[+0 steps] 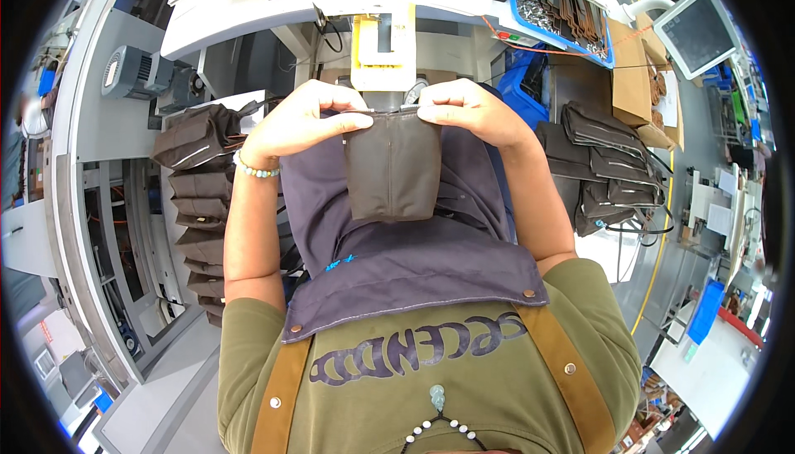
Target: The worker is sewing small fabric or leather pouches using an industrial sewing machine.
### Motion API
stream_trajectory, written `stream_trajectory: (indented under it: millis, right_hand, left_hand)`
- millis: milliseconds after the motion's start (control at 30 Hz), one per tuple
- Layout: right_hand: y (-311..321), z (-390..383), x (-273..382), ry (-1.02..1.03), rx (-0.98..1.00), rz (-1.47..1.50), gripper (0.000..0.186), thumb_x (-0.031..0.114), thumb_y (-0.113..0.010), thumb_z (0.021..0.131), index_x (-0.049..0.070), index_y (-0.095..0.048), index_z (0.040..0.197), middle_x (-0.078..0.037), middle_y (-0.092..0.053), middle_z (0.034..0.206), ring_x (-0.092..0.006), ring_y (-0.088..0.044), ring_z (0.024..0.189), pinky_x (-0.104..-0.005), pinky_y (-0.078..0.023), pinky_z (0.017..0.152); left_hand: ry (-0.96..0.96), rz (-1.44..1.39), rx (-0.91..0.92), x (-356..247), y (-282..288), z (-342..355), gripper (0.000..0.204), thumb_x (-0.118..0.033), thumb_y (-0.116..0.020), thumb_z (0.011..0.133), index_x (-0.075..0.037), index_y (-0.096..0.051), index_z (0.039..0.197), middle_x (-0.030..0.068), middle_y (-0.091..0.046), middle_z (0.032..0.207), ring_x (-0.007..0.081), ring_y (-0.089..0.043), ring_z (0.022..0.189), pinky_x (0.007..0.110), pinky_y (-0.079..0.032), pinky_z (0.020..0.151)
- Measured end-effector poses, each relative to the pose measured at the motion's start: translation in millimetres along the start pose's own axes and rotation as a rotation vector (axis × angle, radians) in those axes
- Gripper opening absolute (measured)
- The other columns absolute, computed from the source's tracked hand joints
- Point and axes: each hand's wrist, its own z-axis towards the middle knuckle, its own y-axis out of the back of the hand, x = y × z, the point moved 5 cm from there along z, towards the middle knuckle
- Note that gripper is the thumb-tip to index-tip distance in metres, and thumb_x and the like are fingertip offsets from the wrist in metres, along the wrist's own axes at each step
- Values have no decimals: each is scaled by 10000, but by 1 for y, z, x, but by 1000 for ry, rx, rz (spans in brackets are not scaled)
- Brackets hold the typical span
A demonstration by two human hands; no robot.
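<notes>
A dark brown fabric pouch (392, 168) hangs in front of my apron, its top edge pinched at both corners. My left hand (319, 118) grips the left corner between thumb and fingers, with a beaded bracelet on that wrist. At the right corner my right hand (464, 112) pinches the same edge, thumb on the near side. Just beyond the pouch's top stands the machine's yellow and white work plate (383, 73), which has a slot in it. Whether the pouch's edge touches the plate, I cannot tell.
Stacked dark pouches (199, 181) stand at my left, and more folded dark pieces (609, 164) lie at my right. A blue tray (563, 27) holds small metal parts and brown straps. Beyond it are a cardboard box (633, 81) and a screen (696, 31) on an arm.
</notes>
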Motion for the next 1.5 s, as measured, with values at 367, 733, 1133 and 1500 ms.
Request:
stream_trajectory:
  millis: [367,733,1133,1500]
  right_hand:
    - [17,8,-8,77,-170,87,208,188,-621,939,3,-623,842,33,-576,797,-65,-484,788,-234,-408,739]
    - [29,33,-6,104,-281,44,206,175,-632,944,9,-623,822,37,-555,773,-60,-471,760,-227,-392,720]
    - [63,62,-9,217,-414,331,338,150,-640,953,-52,-669,1222,-112,-679,1229,-151,-610,1140,-281,-452,1006]
    - [71,70,-29,212,-357,363,269,117,-587,955,-48,-703,1135,-84,-706,1133,-136,-617,1074,-276,-448,978]
  left_hand:
    - [18,-47,-125,-2,12,4,171,-152,-710,916,17,-697,886,-9,-654,779,50,-564,720,240,-487,677]
    - [-59,161,-376,12,43,20,195,-147,-711,910,14,-658,813,-51,-567,704,18,-438,661,218,-368,585]
    - [-302,-65,-653,22,64,56,283,-95,-722,896,57,-649,1124,80,-708,1033,140,-655,958,288,-505,889]
    - [-191,-62,-701,32,68,58,171,-39,-689,903,53,-647,1040,67,-687,977,125,-632,928,295,-503,851]
